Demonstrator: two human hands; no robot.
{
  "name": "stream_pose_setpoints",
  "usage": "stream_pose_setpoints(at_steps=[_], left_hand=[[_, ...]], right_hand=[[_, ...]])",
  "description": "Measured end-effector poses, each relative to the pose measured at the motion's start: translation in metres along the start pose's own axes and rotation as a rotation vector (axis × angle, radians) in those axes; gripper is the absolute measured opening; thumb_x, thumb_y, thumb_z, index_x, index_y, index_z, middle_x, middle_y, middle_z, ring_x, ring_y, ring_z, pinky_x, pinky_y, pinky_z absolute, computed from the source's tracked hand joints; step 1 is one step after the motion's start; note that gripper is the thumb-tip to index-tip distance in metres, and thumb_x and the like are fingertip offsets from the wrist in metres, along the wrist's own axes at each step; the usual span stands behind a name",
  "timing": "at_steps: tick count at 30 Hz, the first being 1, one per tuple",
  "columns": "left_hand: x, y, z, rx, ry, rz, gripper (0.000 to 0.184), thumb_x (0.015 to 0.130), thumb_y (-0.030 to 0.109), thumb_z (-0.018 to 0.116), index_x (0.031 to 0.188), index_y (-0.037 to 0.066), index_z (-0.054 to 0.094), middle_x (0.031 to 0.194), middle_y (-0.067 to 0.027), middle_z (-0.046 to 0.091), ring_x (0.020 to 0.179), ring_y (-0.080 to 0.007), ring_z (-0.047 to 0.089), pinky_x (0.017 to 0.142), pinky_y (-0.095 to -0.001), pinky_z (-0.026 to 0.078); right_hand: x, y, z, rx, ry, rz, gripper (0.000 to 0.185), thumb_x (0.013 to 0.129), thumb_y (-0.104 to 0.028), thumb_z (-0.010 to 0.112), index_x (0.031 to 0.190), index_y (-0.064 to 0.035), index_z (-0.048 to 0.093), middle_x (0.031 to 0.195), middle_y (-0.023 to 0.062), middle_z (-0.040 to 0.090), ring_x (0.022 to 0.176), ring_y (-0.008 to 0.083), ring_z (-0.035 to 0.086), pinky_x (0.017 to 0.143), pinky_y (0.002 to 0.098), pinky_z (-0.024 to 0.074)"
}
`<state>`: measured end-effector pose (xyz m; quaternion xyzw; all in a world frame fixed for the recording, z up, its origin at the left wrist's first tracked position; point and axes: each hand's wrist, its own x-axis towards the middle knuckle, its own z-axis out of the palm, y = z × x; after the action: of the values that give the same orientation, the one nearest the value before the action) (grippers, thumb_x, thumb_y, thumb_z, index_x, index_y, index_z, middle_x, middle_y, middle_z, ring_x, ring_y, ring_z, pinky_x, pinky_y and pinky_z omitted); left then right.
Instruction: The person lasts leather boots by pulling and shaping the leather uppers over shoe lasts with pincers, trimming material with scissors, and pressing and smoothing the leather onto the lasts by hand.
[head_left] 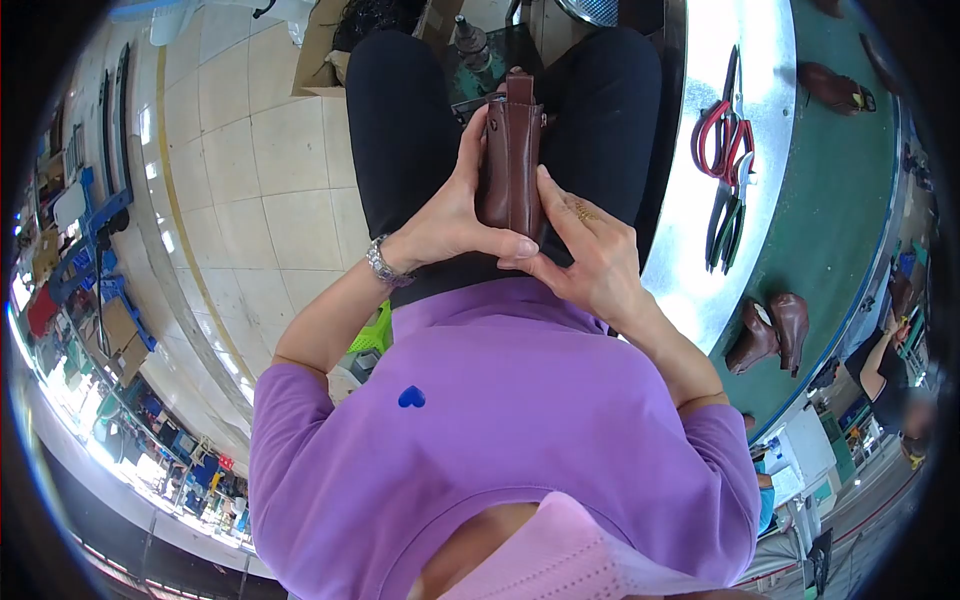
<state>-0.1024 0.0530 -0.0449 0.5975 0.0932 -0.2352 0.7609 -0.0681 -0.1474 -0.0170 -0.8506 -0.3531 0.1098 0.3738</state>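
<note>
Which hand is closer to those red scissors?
Right. The right hand is left of the red scissors, on the nearer side of the brown boot; the left hand is farther left, on its other side.

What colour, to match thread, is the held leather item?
The leather item is dark reddish brown (head view).

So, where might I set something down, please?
The silver metal bench is bare below the dark-handled cutters; so is the green surface between the brown leather shoe above and brown leather boots below. It is crowded at the red-handled scissors beside the cutters and over the lap, where the left hand and right hand hold a brown leather piece.
</note>
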Motion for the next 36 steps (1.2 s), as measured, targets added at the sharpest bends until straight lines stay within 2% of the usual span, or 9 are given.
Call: stream_pose_setpoints(at_steps=[14,16,19,21,25,28,31,33,36], left_hand=[[0.006,-0.022,-0.012,-0.147,-0.063,0.175,0.134,0.065,0.036,0.090,0.157,0.024,-0.008,0.157,-0.0184,0.019,0.144,-0.0302,0.026,0.117,-0.0411,0.024],[0.015,-0.034,-0.019,-0.509,0.021,0.096,0.111,0.080,0.057,0.072,0.158,0.020,0.001,0.157,-0.0158,0.022,0.144,-0.0289,0.029,0.119,-0.0417,0.022],[0.040,-0.069,-0.030,-0.507,-0.130,0.130,0.082,0.093,0.065,0.047,0.151,0.012,0.024,0.132,-0.0178,0.054,0.122,-0.0283,0.054,0.106,-0.0414,0.043],[0.050,-0.035,-0.014,-0.736,-0.174,0.064,0.084,0.091,0.071,0.043,0.149,0.013,0.026,0.114,-0.0154,0.058,0.105,-0.0282,0.058,0.097,-0.0418,0.047],[0.047,0.005,-0.012,-0.730,-0.264,0.137,0.090,0.089,0.070,0.047,0.151,0.009,0.024,0.120,-0.0167,0.058,0.112,-0.0291,0.057,0.103,-0.0433,0.044],[0.050,0.020,-0.017,-0.775,-0.166,0.164,0.091,0.089,0.069,0.049,0.151,0.007,0.023,0.124,-0.0171,0.057,0.115,-0.0291,0.056,0.105,-0.0436,0.042],[0.068,0.039,-0.002,-0.689,-0.456,0.332,0.088,0.093,0.062,0.051,0.152,0.004,0.021,0.137,-0.0178,0.051,0.126,-0.0289,0.051,0.110,-0.0453,0.039],[0.065,0.041,0.003,-0.400,-0.204,0.415,0.072,0.098,0.051,0.048,0.152,0.009,0.026,0.146,-0.0150,0.044,0.133,-0.0277,0.045,0.111,-0.0464,0.038],[0.067,0.026,-0.021,-0.530,0.089,0.212,0.059,0.103,0.048,0.039,0.151,0.016,0.031,0.149,-0.0112,0.041,0.136,-0.0277,0.041,0.112,-0.0470,0.036]], right_hand=[[-0.005,0.003,0.004,0.026,0.121,-0.046,0.081,0.067,-0.036,0.087,0.128,0.0059,0.055,0.117,0.0221,0.065,0.102,0.0335,0.068,0.086,0.0370,0.0565],[-0.009,0.002,0.011,0.017,0.174,-0.070,0.079,0.069,-0.041,0.084,0.128,0.0037,0.056,0.118,0.0196,0.065,0.103,0.0335,0.068,0.087,0.0374,0.0562],[-0.012,0.001,0.022,0.037,0.212,-0.029,0.080,0.072,-0.048,0.080,0.131,0.0004,0.055,0.121,0.0183,0.064,0.110,0.0332,0.064,0.091,0.0380,0.0543],[-0.006,0.007,0.015,0.181,0.187,-0.057,0.082,0.073,-0.048,0.080,0.136,-0.0036,0.053,0.126,0.0195,0.060,0.117,0.0338,0.060,0.097,0.0399,0.0509],[-0.005,0.019,0.005,0.309,0.182,-0.086,0.108,0.071,-0.041,0.082,0.155,-0.0117,0.020,0.142,0.0237,0.045,0.133,0.0376,0.042,0.106,0.0430,0.0404],[-0.001,0.017,0.001,0.522,0.085,-0.010,0.113,0.070,-0.035,0.082,0.157,-0.0180,0.011,0.140,0.0229,0.047,0.126,0.0382,0.050,0.101,0.0421,0.0441],[0.006,0.021,-0.024,0.575,0.053,-0.010,0.115,0.071,-0.030,0.083,0.157,-0.0196,0.007,0.142,0.0203,0.047,0.117,0.0381,0.057,0.095,0.0415,0.0479],[0.001,0.018,-0.043,0.497,0.068,0.086,0.111,0.071,-0.030,0.084,0.157,-0.0175,0.015,0.116,0.0191,0.067,0.097,0.0360,0.067,0.084,0.0396,0.0515],[-0.016,0.022,-0.064,0.699,0.220,0.267,0.108,0.072,-0.024,0.086,0.156,-0.0145,0.018,0.123,0.0146,0.066,0.108,0.0232,0.065,0.093,0.0340,0.0486]])
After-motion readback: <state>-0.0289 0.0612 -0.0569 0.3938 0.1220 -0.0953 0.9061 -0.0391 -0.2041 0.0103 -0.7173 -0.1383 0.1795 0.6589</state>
